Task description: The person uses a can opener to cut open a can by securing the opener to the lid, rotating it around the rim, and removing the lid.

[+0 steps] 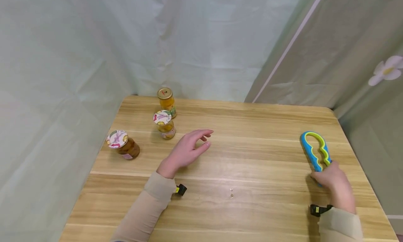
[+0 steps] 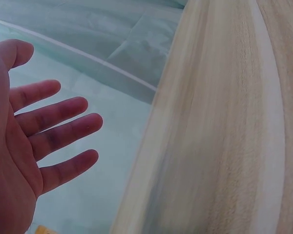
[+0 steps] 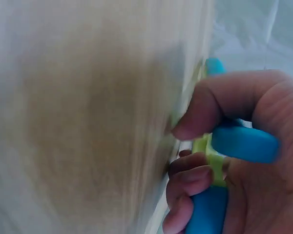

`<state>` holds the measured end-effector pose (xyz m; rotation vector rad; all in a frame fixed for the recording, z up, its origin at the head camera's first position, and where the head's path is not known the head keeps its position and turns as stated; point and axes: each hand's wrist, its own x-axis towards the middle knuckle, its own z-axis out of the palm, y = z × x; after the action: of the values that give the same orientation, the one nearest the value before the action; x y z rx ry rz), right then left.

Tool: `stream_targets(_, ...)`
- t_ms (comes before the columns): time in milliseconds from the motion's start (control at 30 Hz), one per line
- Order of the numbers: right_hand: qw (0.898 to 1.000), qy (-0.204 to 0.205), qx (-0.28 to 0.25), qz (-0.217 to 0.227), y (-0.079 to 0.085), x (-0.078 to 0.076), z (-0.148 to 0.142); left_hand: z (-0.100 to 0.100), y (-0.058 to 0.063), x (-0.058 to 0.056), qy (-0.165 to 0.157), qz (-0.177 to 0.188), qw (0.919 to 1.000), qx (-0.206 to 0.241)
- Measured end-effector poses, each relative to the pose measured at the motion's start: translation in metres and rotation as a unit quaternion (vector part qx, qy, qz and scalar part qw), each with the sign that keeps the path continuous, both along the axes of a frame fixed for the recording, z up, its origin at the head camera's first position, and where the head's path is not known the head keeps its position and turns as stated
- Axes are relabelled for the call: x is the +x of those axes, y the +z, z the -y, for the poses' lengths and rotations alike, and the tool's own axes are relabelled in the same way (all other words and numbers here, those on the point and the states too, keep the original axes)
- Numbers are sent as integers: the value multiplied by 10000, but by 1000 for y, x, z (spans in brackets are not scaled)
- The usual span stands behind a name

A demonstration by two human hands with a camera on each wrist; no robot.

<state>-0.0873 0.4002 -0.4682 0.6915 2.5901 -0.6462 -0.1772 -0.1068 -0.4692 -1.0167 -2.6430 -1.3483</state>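
Observation:
My right hand (image 1: 333, 177) grips the near end of a blue and lime-green jar opener (image 1: 310, 149) at the right side of the table. In the right wrist view, fingers curl round its blue handle (image 3: 208, 209). My left hand (image 1: 187, 149) hovers over the middle-left of the table and holds nothing. Its fingers are spread and relaxed in the left wrist view. Nearest to it is a small glass jar (image 1: 167, 130) with a patterned white lid. Just behind that stands a taller jar with a gold lid (image 1: 165, 93). A darker jar (image 1: 129, 150), also with a patterned lid, sits farther left.
The wooden table (image 1: 252, 130) ends at a pale hanging sheet (image 1: 204, 42) at the back and sides. A tiny mark or bit (image 1: 232, 194) shows near the table's front middle. Both wrists wear small black cameras.

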Motion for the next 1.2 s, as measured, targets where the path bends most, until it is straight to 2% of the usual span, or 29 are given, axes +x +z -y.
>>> stream_targets(167,9998,-168,57,-82,-1,3,-4,1,0,0,41,11,10000,-78)
stream_targets(367,9982,-293,-151,-504,3,4,1,4,3,1,55,6,9999,-88)
stream_targets(500,9912,-493,-606,-1070,15,0,15,7,6,2,88,-12,10000,-35)
stream_targets(633,9752,-612,-1057,-1847,36,-9,38,11,10,2,194,-157,9997,31)
stream_targets(767,9643,-317,-1150,-2363,53,-19,69,16,14,3,278,-297,9992,53)
stream_targets(933,9576,271,-1105,-2645,64,-30,105,23,16,5,357,-388,9985,166)
stream_targets(1033,9520,485,-1103,-2813,70,-36,121,27,17,8,500,-512,9972,228)
stream_targets(1200,9349,770,-1103,-3284,78,-42,140,35,15,10,750,-832,9904,814)
